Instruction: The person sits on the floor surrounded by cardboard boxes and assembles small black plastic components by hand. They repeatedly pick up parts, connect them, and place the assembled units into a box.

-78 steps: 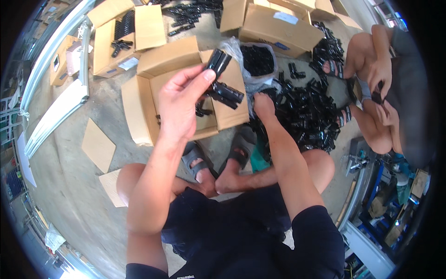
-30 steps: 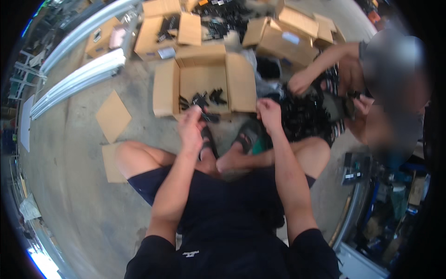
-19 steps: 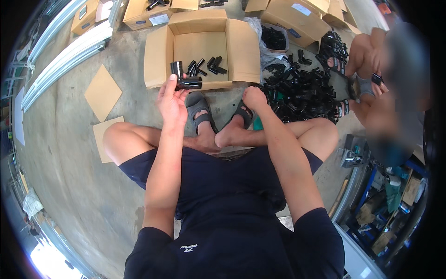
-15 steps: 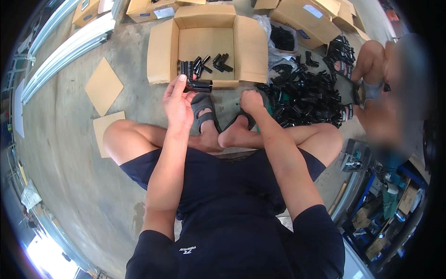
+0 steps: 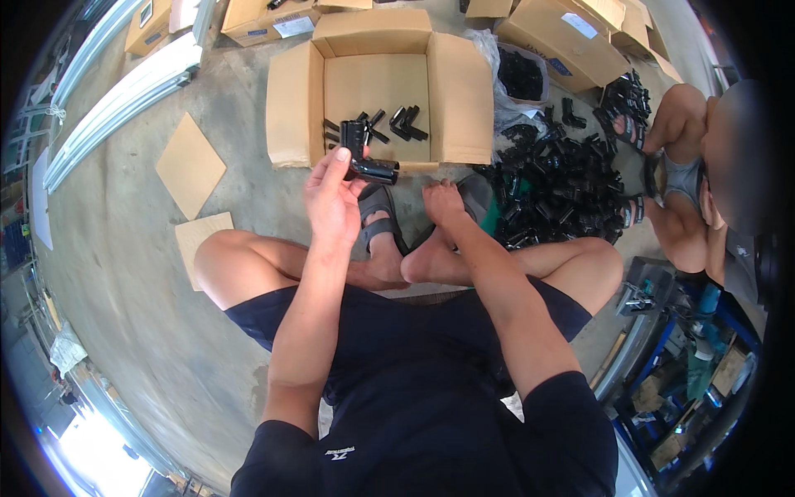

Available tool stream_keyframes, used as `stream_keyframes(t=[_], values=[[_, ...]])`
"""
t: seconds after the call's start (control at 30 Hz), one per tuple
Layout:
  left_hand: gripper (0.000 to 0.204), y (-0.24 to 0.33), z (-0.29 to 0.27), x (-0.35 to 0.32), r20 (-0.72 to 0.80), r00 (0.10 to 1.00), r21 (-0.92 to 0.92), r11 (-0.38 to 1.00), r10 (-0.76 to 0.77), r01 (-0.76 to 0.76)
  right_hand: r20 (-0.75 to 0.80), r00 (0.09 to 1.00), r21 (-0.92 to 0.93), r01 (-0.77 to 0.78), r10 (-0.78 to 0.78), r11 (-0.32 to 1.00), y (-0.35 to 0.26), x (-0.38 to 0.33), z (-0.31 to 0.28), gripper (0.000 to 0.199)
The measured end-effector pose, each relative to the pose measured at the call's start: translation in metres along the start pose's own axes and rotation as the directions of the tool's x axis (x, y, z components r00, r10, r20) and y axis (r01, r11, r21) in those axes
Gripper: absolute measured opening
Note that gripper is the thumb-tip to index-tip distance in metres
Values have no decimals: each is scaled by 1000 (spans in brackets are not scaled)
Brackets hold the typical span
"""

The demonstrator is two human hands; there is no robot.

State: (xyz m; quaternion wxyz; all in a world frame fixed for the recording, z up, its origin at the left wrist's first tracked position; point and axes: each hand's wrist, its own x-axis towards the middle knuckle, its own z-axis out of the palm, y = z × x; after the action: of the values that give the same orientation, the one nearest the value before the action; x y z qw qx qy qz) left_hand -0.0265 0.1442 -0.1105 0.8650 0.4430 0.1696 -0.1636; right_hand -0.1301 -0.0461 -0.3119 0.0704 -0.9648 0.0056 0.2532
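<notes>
My left hand point(image 5: 333, 192) grips a glossy black L-shaped pipe elbow point(image 5: 374, 170) between thumb and fingers, just in front of an open cardboard box point(image 5: 374, 79). One arm of the elbow points up and the other to the right; I cannot tell whether more than one piece is in the grip. Several similar black elbows point(image 5: 407, 124) lie on the box's bottom near its front. My right hand point(image 5: 443, 203) has its fingers curled by my right sandal point(image 5: 474, 199). What they hold, if anything, is hidden.
A large heap of black fittings point(image 5: 555, 186) spreads right of my feet, beside a plastic-lined container point(image 5: 522, 73) of black parts. Another person's legs point(image 5: 675, 124) are at the far right. Flat cardboard pieces point(image 5: 190, 167) and long metal profiles point(image 5: 124, 99) lie left.
The whole view has shifted slightly, moving the scene down and right in the picture. The elbow stays in my left hand near the box front; my right hand remains by the sandal.
</notes>
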Motion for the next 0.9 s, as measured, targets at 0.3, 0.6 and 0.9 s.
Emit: stream_keyframes(t=[0.3,0.6,0.9], values=[[26,16,15,-32,92,996,-11,1000,-9,10,-229,973,620,149,-4,771,-14,-52,-139,23],[19,51,26,-77,-15,991,-80,988,135,-135,-238,939,970,216,248,115,10,-126,-231,18],[13,32,26,-84,119,977,45,982,177,-184,-332,924,864,379,192,-333,-30,-134,-235,17]])
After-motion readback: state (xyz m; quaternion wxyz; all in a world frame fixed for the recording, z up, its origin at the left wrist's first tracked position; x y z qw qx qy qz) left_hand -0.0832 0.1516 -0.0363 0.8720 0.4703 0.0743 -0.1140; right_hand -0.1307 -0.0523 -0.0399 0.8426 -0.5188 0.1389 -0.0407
